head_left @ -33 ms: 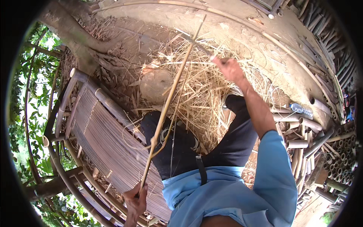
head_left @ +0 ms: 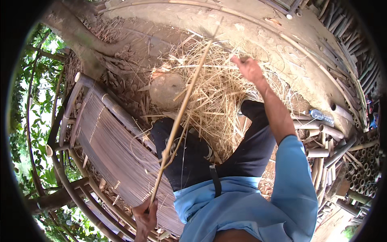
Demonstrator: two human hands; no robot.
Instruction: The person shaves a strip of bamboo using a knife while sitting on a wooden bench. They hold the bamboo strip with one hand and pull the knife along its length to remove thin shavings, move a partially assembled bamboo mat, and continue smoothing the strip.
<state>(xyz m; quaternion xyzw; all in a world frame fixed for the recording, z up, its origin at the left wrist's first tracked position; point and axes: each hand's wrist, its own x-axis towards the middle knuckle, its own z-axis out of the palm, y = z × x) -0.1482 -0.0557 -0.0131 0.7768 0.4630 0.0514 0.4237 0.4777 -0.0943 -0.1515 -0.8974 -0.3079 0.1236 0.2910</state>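
A long, thin bamboo strip (head_left: 187, 97) slants up from lower left to top centre, passing over my left thigh. My left hand (head_left: 145, 213) is closed around its lower end, beside the bench. Near the strip's far end, my right hand (head_left: 250, 70) is closed on a knife (head_left: 225, 49). Its dark blade is smeared by motion and crosses the strip close to the tip; whether it touches cannot be made out. A thin sliver (head_left: 177, 151) curls off alongside the strip's middle.
Pale shavings (head_left: 217, 97) cover the ground around my feet, beside a round stump (head_left: 166, 90). A slatted bamboo bench (head_left: 117, 141) stands at my left, below a tree trunk (head_left: 76, 36). Cut bamboo tubes (head_left: 318, 153) and a plastic bottle (head_left: 321, 116) lie at right.
My right hand has shifted slightly right, and the knife blade with it, toward the strip's far end. The strip has tilted slightly to the right; my left hand stays almost in place.
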